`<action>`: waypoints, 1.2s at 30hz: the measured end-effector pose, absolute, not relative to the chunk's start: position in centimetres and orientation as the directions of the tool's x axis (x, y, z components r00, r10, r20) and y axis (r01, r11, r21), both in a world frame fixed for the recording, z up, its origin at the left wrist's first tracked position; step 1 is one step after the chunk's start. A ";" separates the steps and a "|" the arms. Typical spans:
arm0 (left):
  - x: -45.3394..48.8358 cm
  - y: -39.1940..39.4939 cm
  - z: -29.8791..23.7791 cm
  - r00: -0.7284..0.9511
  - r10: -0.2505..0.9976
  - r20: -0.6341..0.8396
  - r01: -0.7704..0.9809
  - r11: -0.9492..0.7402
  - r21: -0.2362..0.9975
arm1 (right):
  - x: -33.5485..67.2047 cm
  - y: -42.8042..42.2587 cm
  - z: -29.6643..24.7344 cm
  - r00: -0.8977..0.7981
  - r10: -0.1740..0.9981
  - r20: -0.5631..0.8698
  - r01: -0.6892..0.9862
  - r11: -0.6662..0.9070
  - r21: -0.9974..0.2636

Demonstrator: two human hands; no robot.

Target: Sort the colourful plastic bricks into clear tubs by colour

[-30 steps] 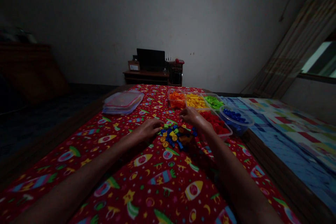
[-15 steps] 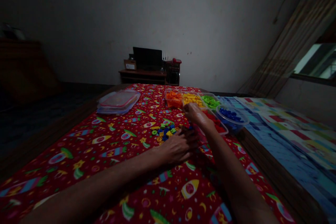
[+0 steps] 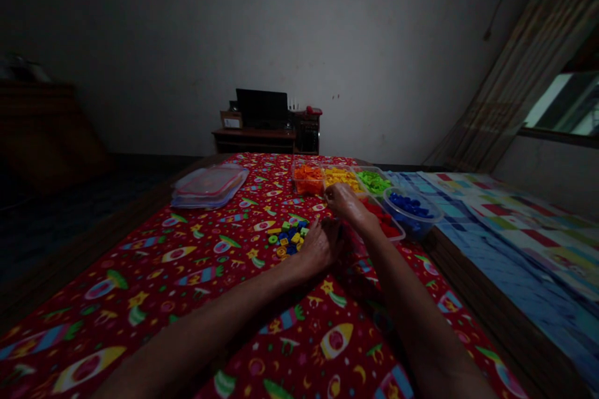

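A mixed pile of small plastic building pieces (image 3: pixel 291 238), in blue, yellow and green, lies on the red patterned cloth (image 3: pixel 187 299). My left hand (image 3: pixel 322 243) is at the pile's right side, its fingers curled in shadow; anything in them is hidden. Farther forward, my right hand (image 3: pixel 345 201) is closed in a pinch, in front of a container of yellow pieces (image 3: pixel 341 178). What it pinches cannot be made out. Under and beside the right wrist are red pieces (image 3: pixel 386 224) in a clear container.
Orange pieces (image 3: pixel 309 178) and green pieces (image 3: pixel 374 182) fill clear containers at the back. A round tub of blue pieces (image 3: pixel 412 212) stands right. Stacked lids (image 3: pixel 210 186) lie left. Beyond are a monitor (image 3: pixel 262 109) and, at right, a bed with checked bedding (image 3: pixel 505 230).
My left hand has drawn its spread fingers together and turned beside the pile. My right hand stays pinched in nearly the same place. The view has shifted slightly.
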State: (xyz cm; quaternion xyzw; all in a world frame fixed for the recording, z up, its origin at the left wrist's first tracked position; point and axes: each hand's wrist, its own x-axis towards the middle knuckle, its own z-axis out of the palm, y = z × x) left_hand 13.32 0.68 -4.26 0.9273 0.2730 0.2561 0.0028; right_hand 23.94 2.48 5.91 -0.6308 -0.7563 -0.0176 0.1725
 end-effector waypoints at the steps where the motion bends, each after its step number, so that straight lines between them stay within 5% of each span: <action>1: 13.7 0.8 -4.4 0.699 0.532 0.477 0.541 -0.830 0.133 | 23.9 2.5 5.9 -0.146 0.947 0.285 0.960 0.205 -0.190; 9: 11.1 1.4 -3.4 0.694 0.581 0.424 0.613 -0.786 0.074 | 23.3 2.6 5.2 -0.212 0.947 0.242 0.957 0.251 -0.144; 16: 5.4 3.6 0.2 0.514 0.759 0.399 0.649 -0.648 0.397 | 22.2 1.9 5.0 -0.247 0.963 0.103 0.961 0.257 -0.097; 21: 0.7 6.1 2.6 0.427 0.859 0.284 0.723 -0.513 0.464 | 21.6 1.3 4.6 -0.290 0.956 -0.043 0.955 0.287 -0.070; 28: 0.5 5.9 1.5 0.574 0.814 0.093 0.724 -0.557 0.408 | 20.5 0.2 4.2 -0.266 0.960 -0.084 0.964 0.264 -0.036; 36: 1.5 4.1 2.4 0.589 0.806 0.050 0.795 -0.590 0.144 | 21.0 0.5 3.6 -0.279 0.958 0.064 0.957 0.283 -0.069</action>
